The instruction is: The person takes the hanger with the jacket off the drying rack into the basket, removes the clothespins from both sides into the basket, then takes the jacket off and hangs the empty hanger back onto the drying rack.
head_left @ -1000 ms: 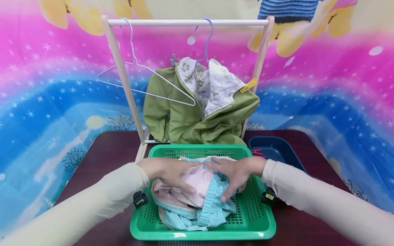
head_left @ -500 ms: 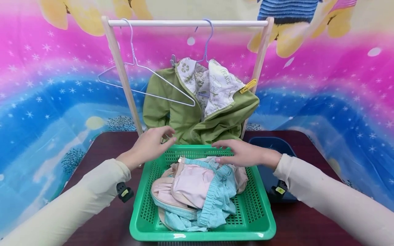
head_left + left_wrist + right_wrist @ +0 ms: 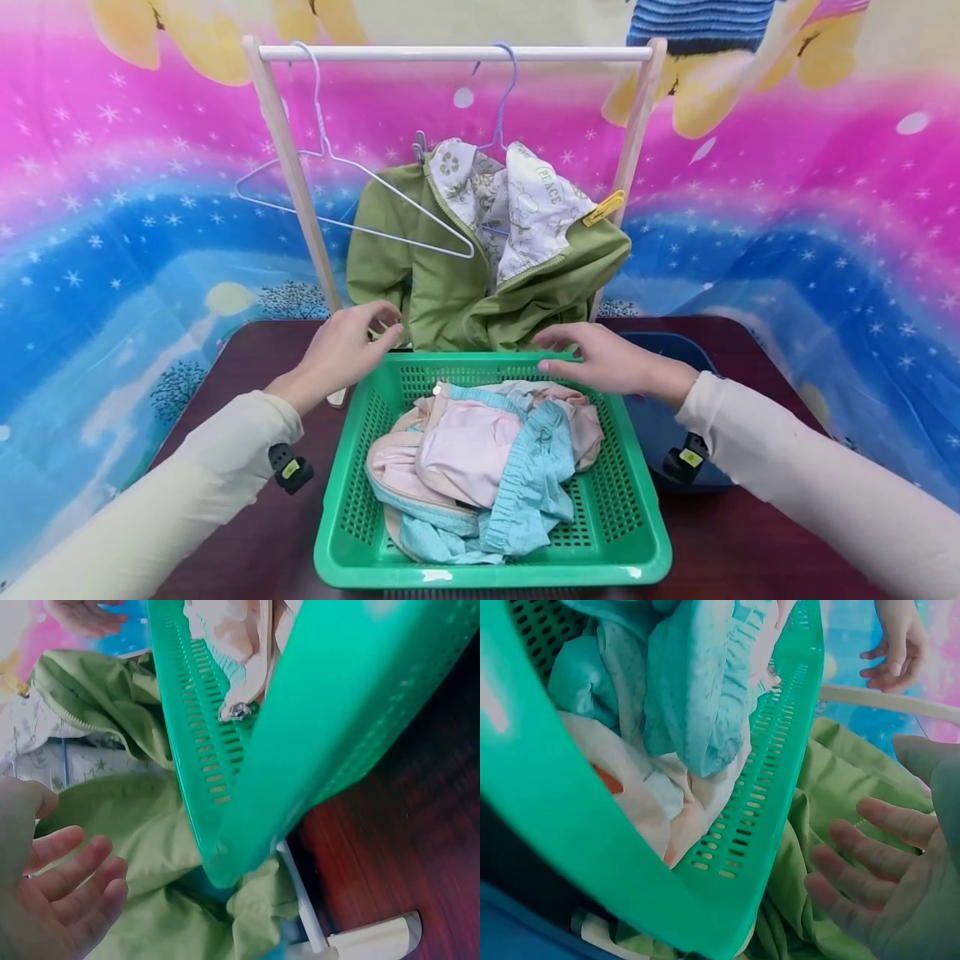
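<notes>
My left hand [image 3: 343, 343] hovers by the back left corner of the green basket [image 3: 491, 575], its fingers loosely bent around nothing. Over the back right rim is my right hand [image 3: 603, 360], also holding nothing, fingers relaxed. A crumpled pink and turquoise garment [image 3: 472, 454] with an elastic edge lies in the basket. Behind both hands a green jacket [image 3: 450, 283] with a white printed lining hangs from a purple hanger [image 3: 512, 83]. In the left wrist view the left hand [image 3: 67, 892] shows spread fingers close to the jacket; the right wrist view shows the right hand [image 3: 885, 862] likewise.
A wooden rack [image 3: 457, 53] carries the jacket and a bare wire hanger [image 3: 352, 225] at left. A yellow clothespin [image 3: 604, 208] and a grey clothespin [image 3: 420, 147] grip the jacket. Right of the basket, a dark blue bin [image 3: 652, 433] stands on the dark red table [image 3: 247, 367].
Both hands have lifted off the garment in the basket and moved up and apart toward the basket's back corners. The garment stays in the basket; the jacket has not moved.
</notes>
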The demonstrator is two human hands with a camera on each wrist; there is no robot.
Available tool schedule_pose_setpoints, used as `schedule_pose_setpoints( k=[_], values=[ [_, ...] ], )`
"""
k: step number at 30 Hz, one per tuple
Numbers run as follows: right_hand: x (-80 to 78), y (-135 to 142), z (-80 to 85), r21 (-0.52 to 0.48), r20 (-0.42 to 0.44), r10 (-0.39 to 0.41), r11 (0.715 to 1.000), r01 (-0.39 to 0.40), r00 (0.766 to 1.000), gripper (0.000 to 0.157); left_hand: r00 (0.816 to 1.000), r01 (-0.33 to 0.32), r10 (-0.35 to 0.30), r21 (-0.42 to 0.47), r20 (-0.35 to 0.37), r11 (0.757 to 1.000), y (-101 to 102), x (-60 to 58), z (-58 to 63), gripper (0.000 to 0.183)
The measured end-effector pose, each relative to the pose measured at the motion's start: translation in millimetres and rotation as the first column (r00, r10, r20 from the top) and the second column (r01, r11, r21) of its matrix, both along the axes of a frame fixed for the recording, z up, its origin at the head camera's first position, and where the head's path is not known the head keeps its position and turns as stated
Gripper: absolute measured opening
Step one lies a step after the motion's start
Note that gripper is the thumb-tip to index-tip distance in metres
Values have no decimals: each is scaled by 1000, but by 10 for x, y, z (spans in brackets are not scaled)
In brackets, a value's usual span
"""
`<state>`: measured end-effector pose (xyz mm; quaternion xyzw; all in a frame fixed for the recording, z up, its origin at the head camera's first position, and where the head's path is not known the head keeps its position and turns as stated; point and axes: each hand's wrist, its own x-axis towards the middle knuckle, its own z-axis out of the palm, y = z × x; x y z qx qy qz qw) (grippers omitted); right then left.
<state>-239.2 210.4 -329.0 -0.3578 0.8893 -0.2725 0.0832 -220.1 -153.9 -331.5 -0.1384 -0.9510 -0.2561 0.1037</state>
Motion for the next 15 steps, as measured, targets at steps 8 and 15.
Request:
schedule_pose_setpoints(
  k=[8, 15],
  values=[
    [-38, 103, 15, 16, -53, -73, 997, 73, 996, 42, 999, -40, 41, 61, -19, 997, -116, -55, 15, 27],
    [-54, 192, 58, 16, -107, -118, 993, 121, 987, 39, 996, -74, 80, 120, -48, 990, -250, -98, -40, 27]
  ],
)
